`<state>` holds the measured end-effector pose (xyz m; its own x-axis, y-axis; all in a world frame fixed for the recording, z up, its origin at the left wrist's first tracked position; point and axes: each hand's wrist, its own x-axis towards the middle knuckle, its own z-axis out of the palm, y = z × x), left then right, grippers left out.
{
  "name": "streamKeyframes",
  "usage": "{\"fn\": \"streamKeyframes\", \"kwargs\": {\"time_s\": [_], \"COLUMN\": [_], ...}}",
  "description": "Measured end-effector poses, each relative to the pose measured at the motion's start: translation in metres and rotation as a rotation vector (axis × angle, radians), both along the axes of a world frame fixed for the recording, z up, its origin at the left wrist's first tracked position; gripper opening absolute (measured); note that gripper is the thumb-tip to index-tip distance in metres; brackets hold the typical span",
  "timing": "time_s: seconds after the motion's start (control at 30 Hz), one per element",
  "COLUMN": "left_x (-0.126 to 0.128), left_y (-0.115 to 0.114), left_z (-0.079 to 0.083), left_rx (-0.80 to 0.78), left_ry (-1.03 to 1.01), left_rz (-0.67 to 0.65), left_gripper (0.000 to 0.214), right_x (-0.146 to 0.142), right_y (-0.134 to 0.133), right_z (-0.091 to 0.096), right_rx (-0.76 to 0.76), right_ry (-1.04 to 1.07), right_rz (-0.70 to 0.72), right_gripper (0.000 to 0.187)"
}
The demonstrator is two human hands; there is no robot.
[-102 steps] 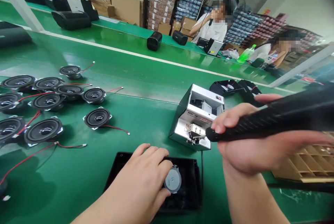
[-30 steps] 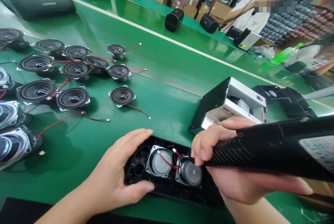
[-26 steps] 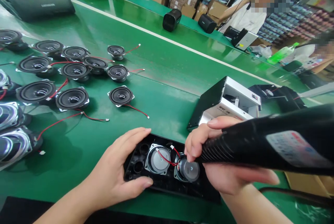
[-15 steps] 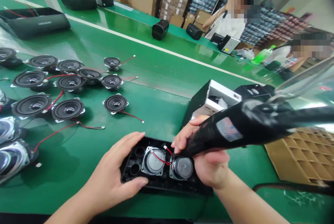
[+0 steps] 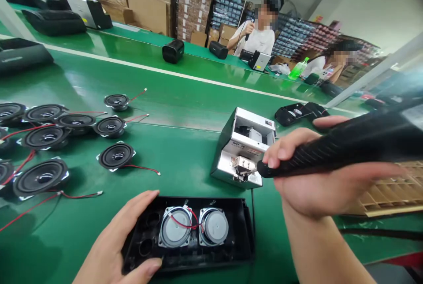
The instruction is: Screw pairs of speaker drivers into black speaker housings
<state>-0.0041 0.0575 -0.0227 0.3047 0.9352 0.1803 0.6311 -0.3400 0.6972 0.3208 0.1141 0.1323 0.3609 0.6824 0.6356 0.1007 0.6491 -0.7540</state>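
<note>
My left hand [image 5: 115,244] grips the left end of a black speaker housing [image 5: 238,235] that lies on the green table, thumb on its near edge. Two round silver speaker drivers [image 5: 193,227] joined by a red wire sit inside it. My right hand [image 5: 317,178] is wrapped round a black electric screwdriver [image 5: 346,145]. Its tip points at the front of a silver screw feeder box [image 5: 246,147], behind the housing.
Several loose black speaker cones with red leads [image 5: 115,155] lie at the left. A cardboard divider tray [image 5: 393,191] sits at the right. Black speaker units [image 5: 173,50] stand on the far belt [image 5: 139,48], where two other people sit.
My right hand has lifted the screwdriver off the right driver in the housing and swung its tip up to the screw feeder. My left hand stays on the housing.
</note>
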Motion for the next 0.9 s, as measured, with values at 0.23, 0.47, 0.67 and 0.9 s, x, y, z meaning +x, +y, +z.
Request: {"fn": "streamKeyframes", "kwargs": {"time_s": [0.23,0.47,0.67,0.9], "left_x": [0.0,0.003,-0.002,0.0], "left_y": [-0.001,-0.002,0.003,0.002], "left_z": [0.0,0.006,0.004,0.001], "left_rx": [-0.009,-0.038,-0.008,-0.017], "left_ry": [-0.017,-0.008,0.011,-0.034], "left_rz": [-0.008,-0.002,-0.043,-0.029], "left_gripper": [0.077,0.077,0.078,0.077], "right_x": [-0.002,-0.003,-0.009,-0.003], "right_y": [0.013,0.013,0.01,0.001], "right_z": [-0.017,-0.016,-0.021,-0.017], "right_rx": [-0.056,-0.079,-0.063,-0.153], "right_ry": [0.018,0.021,-0.001,0.049], "right_rz": [0.044,0.016,0.015,0.131], "right_gripper": [0.062,0.064,0.071,0.076]}}
